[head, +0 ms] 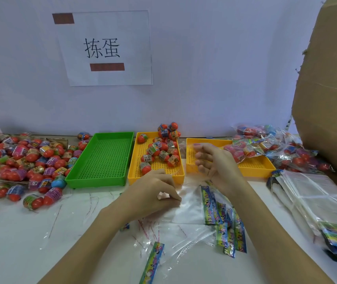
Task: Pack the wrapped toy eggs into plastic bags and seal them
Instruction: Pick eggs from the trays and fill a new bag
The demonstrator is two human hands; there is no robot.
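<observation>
A heap of wrapped toy eggs (26, 160) lies on the table at the left. More wrapped eggs (161, 152) sit in the middle yellow tray (157, 173). Clear plastic bags (192, 210) with colourful header strips lie in front of me. My left hand (153, 193) pinches the edge of one clear bag near the table. My right hand (214, 160) hovers above the bags in front of the right yellow tray (251, 167), fingers loosely curled and holding nothing that I can make out. Packed bags of eggs (270, 148) pile at the right.
An empty green tray (102, 160) stands left of the yellow trays. A stack of unused bags (315, 199) lies at the right. A large cardboard box (331, 89) rises at the far right. Thin red tear strips (149, 230) litter the table. A white wall with a paper sign stands behind.
</observation>
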